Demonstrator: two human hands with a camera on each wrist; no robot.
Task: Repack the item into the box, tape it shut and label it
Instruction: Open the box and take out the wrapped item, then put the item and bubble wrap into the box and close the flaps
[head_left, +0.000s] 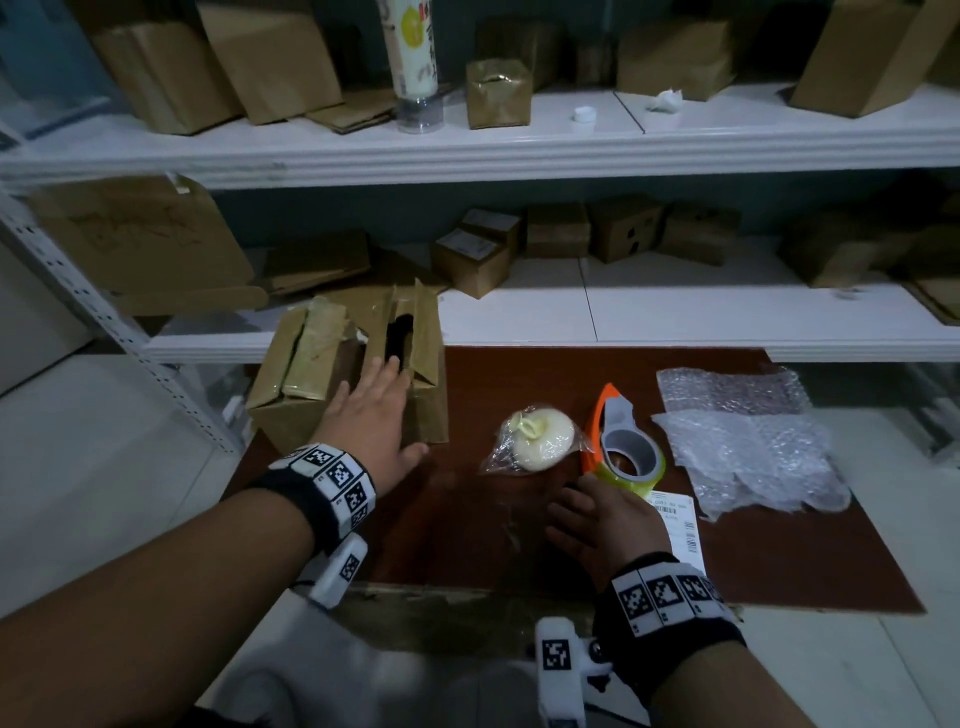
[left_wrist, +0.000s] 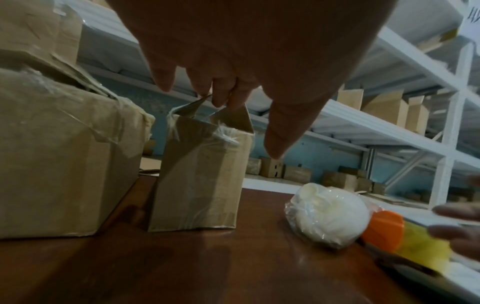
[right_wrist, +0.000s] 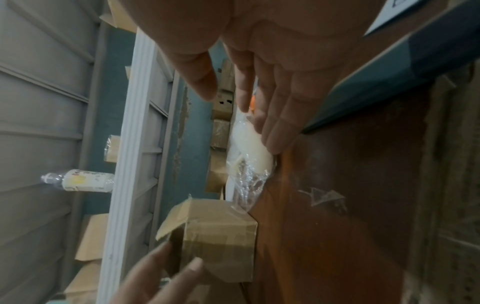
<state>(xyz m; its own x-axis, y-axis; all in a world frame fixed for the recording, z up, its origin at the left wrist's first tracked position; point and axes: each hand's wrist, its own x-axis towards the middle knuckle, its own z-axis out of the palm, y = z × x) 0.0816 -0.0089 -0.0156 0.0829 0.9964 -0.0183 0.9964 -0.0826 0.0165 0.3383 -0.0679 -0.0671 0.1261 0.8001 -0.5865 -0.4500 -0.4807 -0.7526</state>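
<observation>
A small brown cardboard box (head_left: 423, 374) stands on the brown board with its top flaps up. My left hand (head_left: 371, 410) reaches over it with straight fingers. In the left wrist view its fingertips (left_wrist: 221, 96) touch the top edges of the box (left_wrist: 200, 174) flaps. The item, a round white thing in a clear plastic bag (head_left: 535, 439), lies right of the box. My right hand (head_left: 592, 514) hovers open just in front of the bagged item (right_wrist: 249, 148), holding nothing. An orange tape dispenser with a yellowish roll (head_left: 623, 449) lies beside the item. A white printed label (head_left: 683, 525) lies partly under my right hand.
A larger taped cardboard box (head_left: 296, 384) sits against the small box's left side. Crumpled bubble wrap (head_left: 743, 436) lies at the right of the brown board (head_left: 779, 551). White shelves (head_left: 519, 150) behind hold many cardboard boxes and a bottle (head_left: 413, 62).
</observation>
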